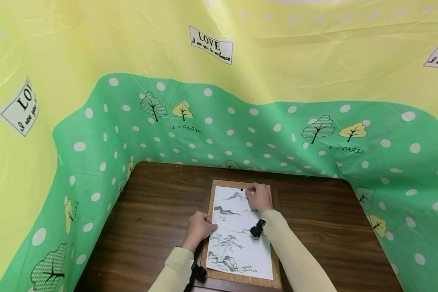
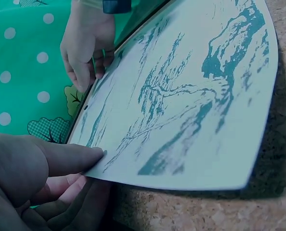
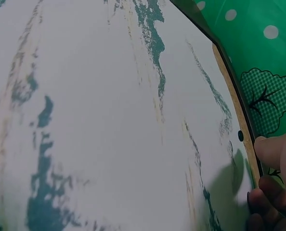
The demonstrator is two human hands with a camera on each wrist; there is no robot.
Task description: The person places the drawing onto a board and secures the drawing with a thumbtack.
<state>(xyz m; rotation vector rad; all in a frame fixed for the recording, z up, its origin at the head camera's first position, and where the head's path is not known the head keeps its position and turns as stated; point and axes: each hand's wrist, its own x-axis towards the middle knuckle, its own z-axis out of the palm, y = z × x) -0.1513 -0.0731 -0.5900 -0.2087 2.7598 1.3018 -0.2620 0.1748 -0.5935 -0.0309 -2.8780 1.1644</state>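
A white sheet of paper (image 1: 241, 227) printed with an ink landscape lies on a cork board (image 1: 255, 280) with a dark frame. My left hand (image 1: 200, 226) pinches the paper's left edge, thumb on top and the other fingers beneath; in the left wrist view the near edge is lifted off the cork. Near the top right corner of the sheet is my right hand (image 1: 260, 196), its fingers curled at the upper edge (image 3: 273, 178). Whether those fingers grip anything is hidden. A small black round pin (image 1: 241, 190) sits at the paper's top edge, just left of the right hand.
The board lies on a dark brown wooden table (image 1: 146, 227). A green and yellow printed curtain (image 1: 222, 121) hangs close behind the table and along its sides. Each wrist wears a black camera (image 1: 257, 229).
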